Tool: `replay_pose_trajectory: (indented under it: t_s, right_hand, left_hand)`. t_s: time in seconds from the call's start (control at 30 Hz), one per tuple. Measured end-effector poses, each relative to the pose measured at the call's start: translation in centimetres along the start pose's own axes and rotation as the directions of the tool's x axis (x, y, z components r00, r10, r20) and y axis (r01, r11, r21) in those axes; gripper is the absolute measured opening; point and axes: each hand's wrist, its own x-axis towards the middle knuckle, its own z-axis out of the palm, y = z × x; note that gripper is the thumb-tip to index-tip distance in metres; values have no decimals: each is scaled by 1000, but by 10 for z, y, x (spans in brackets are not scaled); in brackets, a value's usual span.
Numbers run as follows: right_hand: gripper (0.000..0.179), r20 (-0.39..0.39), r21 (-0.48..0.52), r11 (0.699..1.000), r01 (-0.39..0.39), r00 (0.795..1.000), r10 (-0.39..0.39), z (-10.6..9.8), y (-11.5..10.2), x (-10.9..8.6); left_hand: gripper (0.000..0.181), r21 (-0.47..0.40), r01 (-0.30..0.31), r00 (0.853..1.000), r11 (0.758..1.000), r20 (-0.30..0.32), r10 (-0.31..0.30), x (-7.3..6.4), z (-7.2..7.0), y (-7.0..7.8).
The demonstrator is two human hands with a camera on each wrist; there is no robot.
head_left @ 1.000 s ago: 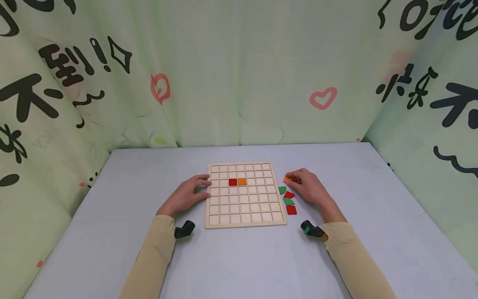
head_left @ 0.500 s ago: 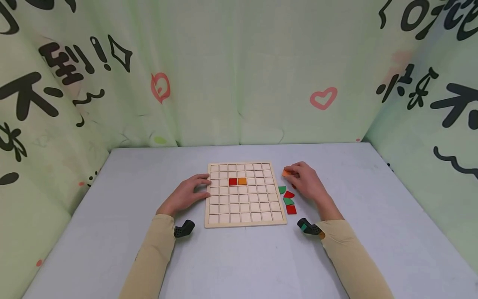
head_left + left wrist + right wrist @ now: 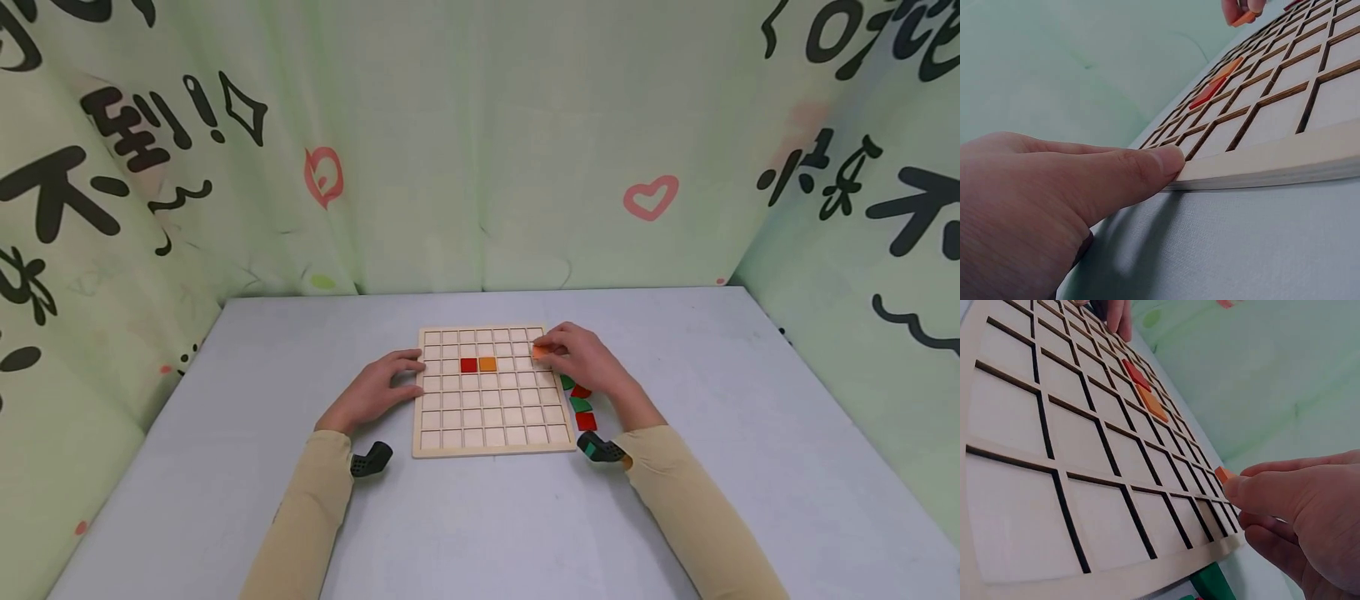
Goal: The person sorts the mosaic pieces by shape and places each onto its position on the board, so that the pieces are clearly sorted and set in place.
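Orange tile, pinched by your right hand, risked landing askew if that pinch slipped; your relaxed left hand touched the grid board.

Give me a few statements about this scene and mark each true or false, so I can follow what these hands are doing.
1. The right hand pinches an orange piece. True.
2. Both squares set in cells are blue. False: they are a red square and an orange square.
3. The left hand touches the board. True.
4. Every loose piece beside the board is yellow. False: green pieces and red pieces lie there.
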Motion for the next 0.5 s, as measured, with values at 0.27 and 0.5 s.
replay_pose_trajectory:
  t_s: [0.27,0.5]
  right_hand:
    - [27,88,-29,996,86,993,-83,5,-9,10]
    - [28,121,-25,996,89,989,-86,11,-13,15]
  left_hand:
    - [45,2,-2,1000,1000,0,2,0,1,0]
    - [44,-5,4,1000,1000,-1,-4,0,0,0]
